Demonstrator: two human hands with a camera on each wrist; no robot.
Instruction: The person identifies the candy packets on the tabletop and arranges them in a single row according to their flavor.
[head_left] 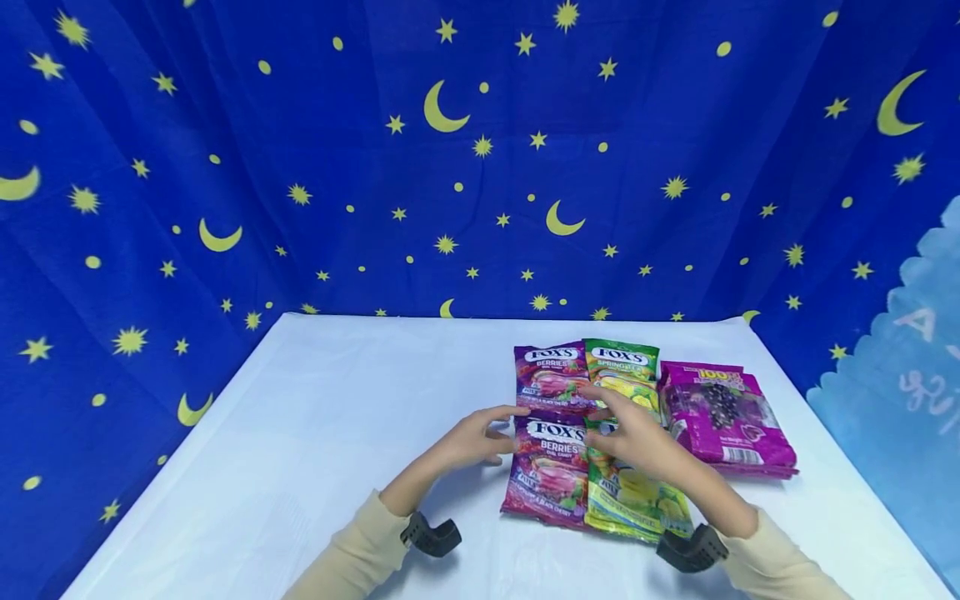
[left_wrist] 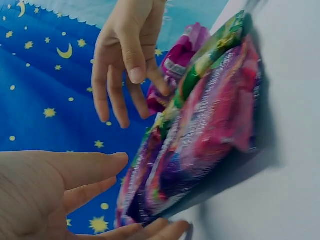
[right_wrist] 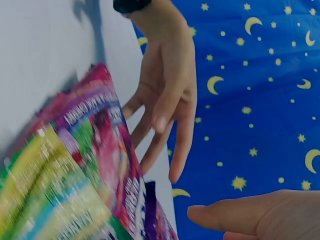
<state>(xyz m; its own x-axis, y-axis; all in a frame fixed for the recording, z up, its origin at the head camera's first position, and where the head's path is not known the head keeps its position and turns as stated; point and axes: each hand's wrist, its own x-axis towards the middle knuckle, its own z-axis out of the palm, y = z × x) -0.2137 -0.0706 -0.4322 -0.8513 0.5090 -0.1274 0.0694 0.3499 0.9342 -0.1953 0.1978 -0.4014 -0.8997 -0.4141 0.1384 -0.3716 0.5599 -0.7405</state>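
Two purple Fox's Berries candy bags lie one behind the other on the white table, the nearer berries bag (head_left: 551,483) and the farther berries bag (head_left: 551,379). Right beside them lie two green-yellow Fox's candy bags, the nearer green-yellow bag (head_left: 637,504) partly under the right arm, and the farther green-yellow bag (head_left: 618,362). My left hand (head_left: 472,442) is at the left edge of the berries bags, fingers spread and relaxed. Over the middle of the group hovers my right hand (head_left: 633,437), thumb and fingers apart, holding nothing. In the left wrist view the bags (left_wrist: 200,125) look blurred.
To the right of the candy bags lies a magenta grape-picture pack (head_left: 765,437), apparently stacked on another. A blue star-and-moon cloth (head_left: 360,167) hangs behind the white table (head_left: 315,400). Light blue scalloped material (head_left: 900,367) hangs at the right. Each wrist wears a dark band (head_left: 431,535).
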